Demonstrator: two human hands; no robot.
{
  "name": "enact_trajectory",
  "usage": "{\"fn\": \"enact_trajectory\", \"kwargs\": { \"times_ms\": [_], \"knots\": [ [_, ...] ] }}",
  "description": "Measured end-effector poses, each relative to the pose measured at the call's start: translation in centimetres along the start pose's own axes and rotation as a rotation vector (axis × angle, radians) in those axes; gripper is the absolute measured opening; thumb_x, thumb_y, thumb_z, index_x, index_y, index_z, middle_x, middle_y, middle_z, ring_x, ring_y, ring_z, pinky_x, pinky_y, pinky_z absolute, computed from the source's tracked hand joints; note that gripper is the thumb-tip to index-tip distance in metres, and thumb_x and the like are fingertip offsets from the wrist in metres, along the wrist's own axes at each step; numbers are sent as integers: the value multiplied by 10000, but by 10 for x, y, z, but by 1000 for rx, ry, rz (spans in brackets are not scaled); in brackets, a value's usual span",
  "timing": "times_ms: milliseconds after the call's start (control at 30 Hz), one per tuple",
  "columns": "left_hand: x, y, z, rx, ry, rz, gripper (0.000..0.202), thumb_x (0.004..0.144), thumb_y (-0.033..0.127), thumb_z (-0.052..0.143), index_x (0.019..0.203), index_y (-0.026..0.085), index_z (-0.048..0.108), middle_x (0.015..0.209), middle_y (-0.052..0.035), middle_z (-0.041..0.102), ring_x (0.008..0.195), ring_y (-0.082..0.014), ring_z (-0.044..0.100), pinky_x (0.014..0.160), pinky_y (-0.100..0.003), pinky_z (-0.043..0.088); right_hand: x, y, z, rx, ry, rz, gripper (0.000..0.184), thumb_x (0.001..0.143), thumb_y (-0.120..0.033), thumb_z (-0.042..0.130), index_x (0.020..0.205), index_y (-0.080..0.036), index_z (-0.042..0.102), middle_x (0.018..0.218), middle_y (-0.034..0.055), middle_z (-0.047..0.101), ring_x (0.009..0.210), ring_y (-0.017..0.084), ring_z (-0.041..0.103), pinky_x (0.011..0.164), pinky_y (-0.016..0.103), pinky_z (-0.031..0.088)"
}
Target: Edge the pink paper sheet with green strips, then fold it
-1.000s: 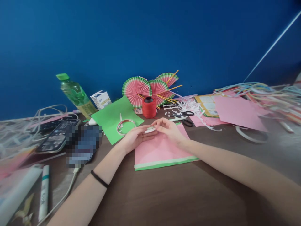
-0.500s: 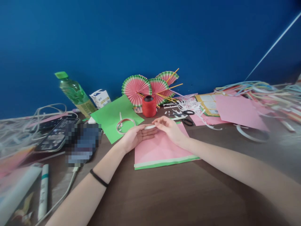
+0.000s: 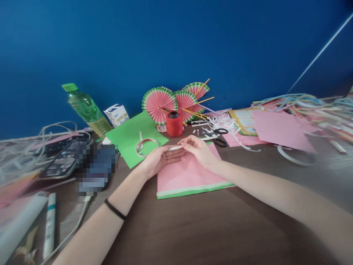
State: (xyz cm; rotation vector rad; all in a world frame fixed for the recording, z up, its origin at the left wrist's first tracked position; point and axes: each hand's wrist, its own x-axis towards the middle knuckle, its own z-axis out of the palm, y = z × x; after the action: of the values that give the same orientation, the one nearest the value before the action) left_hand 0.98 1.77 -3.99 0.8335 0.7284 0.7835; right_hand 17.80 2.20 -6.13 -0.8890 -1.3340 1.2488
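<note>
A short white strip (image 3: 175, 148), perhaps paper or tape, stretches between my two hands. One end lies under the thumb of my left hand (image 3: 158, 161), whose other fingers are held out flat behind it. The fingertips of my right hand (image 3: 198, 150) pinch the opposite end. Below both hands lies a pink paper sheet (image 3: 190, 175) with a white and green band (image 3: 193, 191) along its near edge. A green sheet (image 3: 129, 143) with a roll of tape (image 3: 137, 149) on it is just left of my left hand.
Behind my hands stand a red thread spool (image 3: 174, 125) and several pleated watermelon fans (image 3: 158, 103). Black-handled scissors (image 3: 220, 142) and white paper scraps (image 3: 224, 123) lie to the right. Leftward are a green bottle (image 3: 86, 110), phones (image 3: 66, 158) and a marker (image 3: 50, 224).
The white strip has turned slightly and looks thinner, more edge-on. Both hands stay almost in place, and the camera has shifted a little.
</note>
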Motion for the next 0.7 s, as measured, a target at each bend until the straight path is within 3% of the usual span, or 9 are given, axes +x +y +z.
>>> {"fn": "enact_trajectory", "kwargs": {
  "times_ms": [700],
  "knots": [
    [2, 1, -2, -46, -58, -20, 406, 764, 178, 350, 1055, 31, 593, 1069, -194, 627, 1068, -255, 550, 994, -428, 309, -1, 0, -1, -37, 4, -36, 217, 709, -304, 608, 647, -197, 430, 854, 21, 619, 865, 148, 565, 823, 344, 411]
  ]
}}
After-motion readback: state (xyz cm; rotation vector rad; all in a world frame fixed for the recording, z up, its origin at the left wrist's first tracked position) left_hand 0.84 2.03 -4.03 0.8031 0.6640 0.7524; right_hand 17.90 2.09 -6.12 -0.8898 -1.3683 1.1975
